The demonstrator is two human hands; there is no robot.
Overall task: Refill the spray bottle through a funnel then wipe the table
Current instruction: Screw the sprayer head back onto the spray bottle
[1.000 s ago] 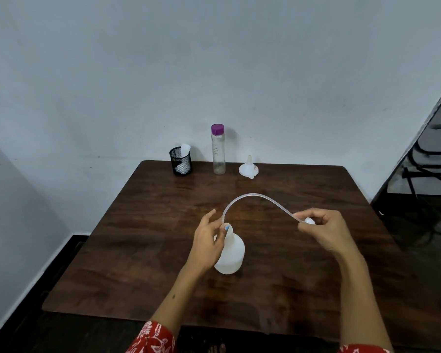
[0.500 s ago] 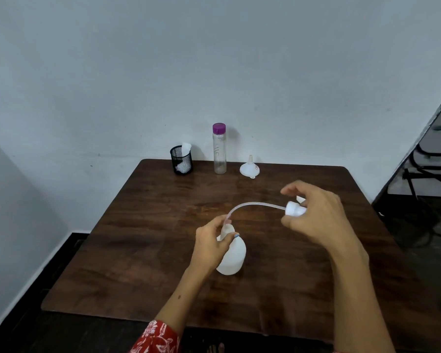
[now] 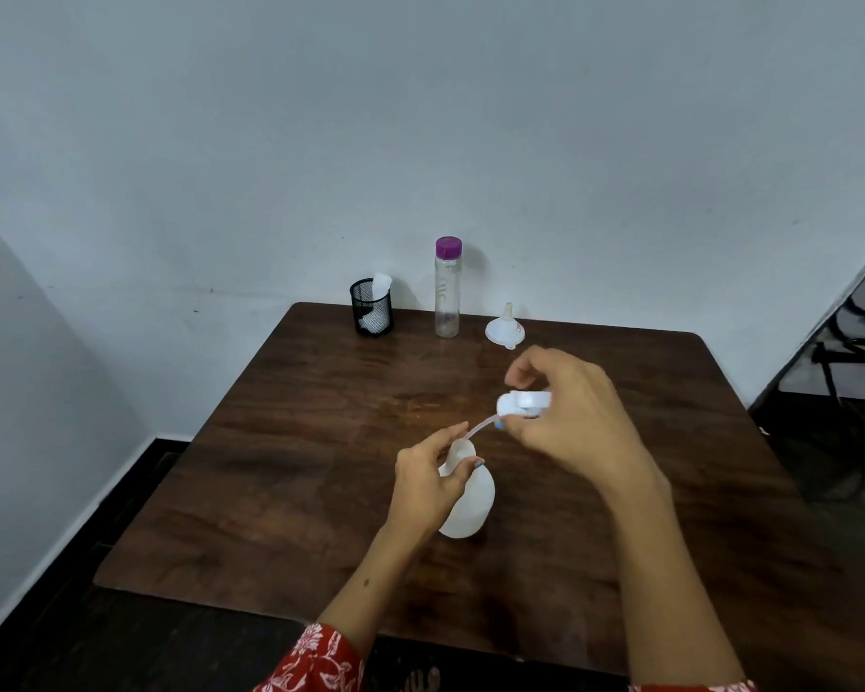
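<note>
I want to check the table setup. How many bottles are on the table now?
2. The clear bottle with a purple cap stands at the far edge by the wall. The white spray bottle stands near the middle, held by the left hand. None seems hidden.

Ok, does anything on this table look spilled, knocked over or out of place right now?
Nothing stands out. The spray bottle stands upright in the left hand, its spray head in the right hand. The funnel rests mouth down beside the upright water bottle. No spill shows.

Head cam, fwd-down over table [image 3: 320,392].
</note>
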